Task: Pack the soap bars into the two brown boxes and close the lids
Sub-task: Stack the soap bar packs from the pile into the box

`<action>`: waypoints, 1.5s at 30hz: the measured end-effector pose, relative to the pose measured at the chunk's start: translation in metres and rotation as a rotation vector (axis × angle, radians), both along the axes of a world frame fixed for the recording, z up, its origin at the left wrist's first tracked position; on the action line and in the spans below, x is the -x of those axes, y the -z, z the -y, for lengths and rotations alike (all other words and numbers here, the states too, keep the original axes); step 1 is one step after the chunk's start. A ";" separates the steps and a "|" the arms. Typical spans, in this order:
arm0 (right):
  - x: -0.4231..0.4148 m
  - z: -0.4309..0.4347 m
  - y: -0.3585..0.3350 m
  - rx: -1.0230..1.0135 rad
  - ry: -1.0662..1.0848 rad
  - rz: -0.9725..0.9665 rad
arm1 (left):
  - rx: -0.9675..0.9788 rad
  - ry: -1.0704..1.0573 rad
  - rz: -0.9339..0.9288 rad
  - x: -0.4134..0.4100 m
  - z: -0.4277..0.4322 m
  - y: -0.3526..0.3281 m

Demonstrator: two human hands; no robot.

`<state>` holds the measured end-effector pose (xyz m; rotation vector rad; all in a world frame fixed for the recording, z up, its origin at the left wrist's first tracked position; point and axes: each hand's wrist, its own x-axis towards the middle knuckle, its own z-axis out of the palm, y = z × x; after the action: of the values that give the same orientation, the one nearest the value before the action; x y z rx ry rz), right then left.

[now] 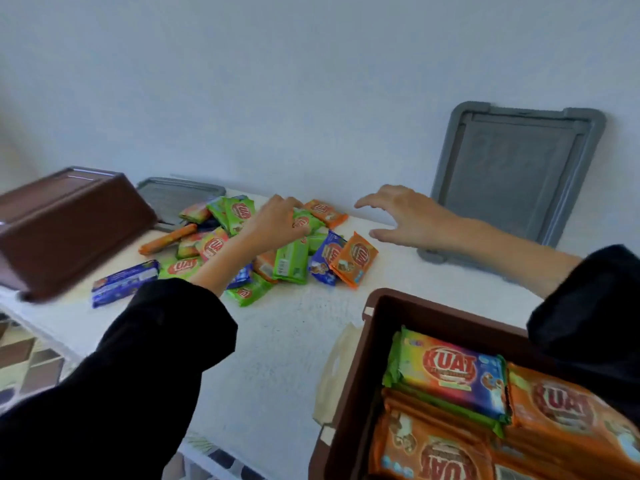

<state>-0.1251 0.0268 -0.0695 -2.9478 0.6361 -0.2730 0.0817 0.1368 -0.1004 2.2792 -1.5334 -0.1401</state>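
A heap of wrapped soap bars [242, 247], green, orange and blue, lies on the white table [277, 341]. My left hand [277, 220] reaches into the heap and its fingers curl round a green bar [303, 220] on top. My right hand [405, 216] hovers to the right of the heap, fingers spread, holding nothing. One brown box [349, 375] stands at the near right, filled with several orange bars and a multicoloured one. The second brown box [65, 223] lies upturned at the far left.
A grey lid [516, 171] leans against the wall at the right. Another grey lid [173, 195] lies flat behind the heap, next to the upturned box. The table's left edge drops to a tiled floor [27, 355].
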 end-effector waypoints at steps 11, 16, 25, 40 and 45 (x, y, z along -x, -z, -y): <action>-0.055 0.073 0.103 0.070 -0.192 -0.416 | -0.385 -0.050 0.042 -0.013 0.034 0.080; -0.046 0.085 0.109 0.099 -0.219 -0.344 | -0.492 0.011 0.184 -0.022 0.025 0.077; -0.037 0.079 0.111 0.109 -0.227 -0.332 | -0.490 0.017 0.142 -0.010 -0.009 0.076; -0.002 0.047 0.049 0.155 -0.095 -0.168 | 0.008 0.009 -0.031 0.009 -0.010 0.026; 0.053 0.016 -0.009 0.115 0.074 -0.013 | 0.139 0.330 -0.069 0.062 -0.013 -0.040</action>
<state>-0.1782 0.0103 -0.0610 -3.0414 0.7570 -0.3069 0.0200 0.1501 -0.0606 1.8832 -1.8118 -0.1935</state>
